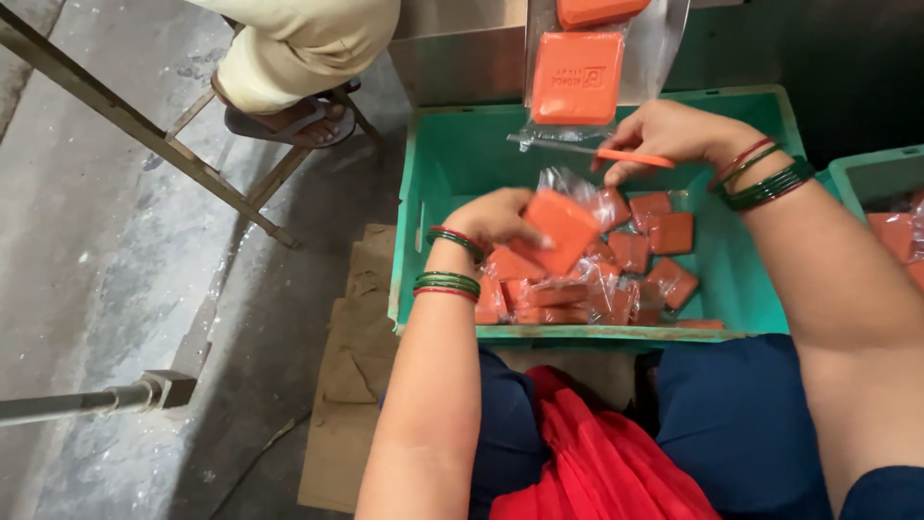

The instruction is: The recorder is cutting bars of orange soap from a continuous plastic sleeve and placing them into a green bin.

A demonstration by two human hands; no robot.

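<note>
Soap bar, orange and square, sits in the left hand just above the heap of wrapped bars inside the green crate. The left hand is curled around the bar's near edge, fingers closed on it, holding it tilted over the pile. Clear film clings around the bars beneath it, so a firm pinch on the bar's edges, rather than on loose wrap, looks like the surer way to keep it from slipping.

The right hand hovers over the crate's far side, fingers pinched shut on a thin orange strip that lies along the mouth of a clear bag. That bag hangs from above with a larger orange bar inside it. Keeping the strip level and the bag mouth taut would likely help anything pass in cleanly.

Both wrists carry green and red bangles. Below the crate lie the person's blue lap and a red cloth. A second green crate with more orange bars stands at the right. To the left, on the concrete floor, rest flattened cardboard, a metal frame, and another person's sandalled foot.
</note>
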